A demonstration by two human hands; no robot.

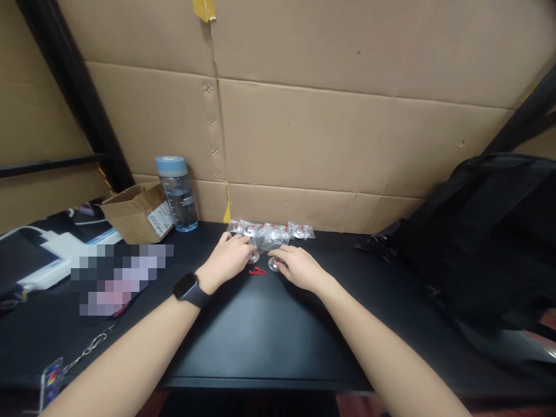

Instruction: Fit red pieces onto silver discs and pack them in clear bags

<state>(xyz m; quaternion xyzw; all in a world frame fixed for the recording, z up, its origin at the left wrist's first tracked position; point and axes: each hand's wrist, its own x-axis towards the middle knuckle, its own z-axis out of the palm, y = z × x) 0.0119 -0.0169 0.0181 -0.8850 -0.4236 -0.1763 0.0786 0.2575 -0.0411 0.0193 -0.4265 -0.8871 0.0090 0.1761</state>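
My left hand (230, 255), with a dark smartwatch (190, 289) on its wrist, has its fingers closed at a small, shiny round disc (254, 258). A matching disc (273, 264) is under the curled thumb and fingers of my right hand (297, 266). Both discs are low at the desktop, and my fingers cover part of each. Between the hands lies a thin red piece (258, 271), looped like a cord or a small hook. Just behind my hands, several clear plastic packets (273, 233) hold similar shiny discs with red bits.
Behind the black desk (260, 341) rises a cardboard wall (295, 139). A blue-lidded water bottle (179, 197) and an open cardboard box (139, 217) stand back left. A white power strip (61, 260) and a chain (89, 347) lie left. A black backpack (482, 243) fills the right.
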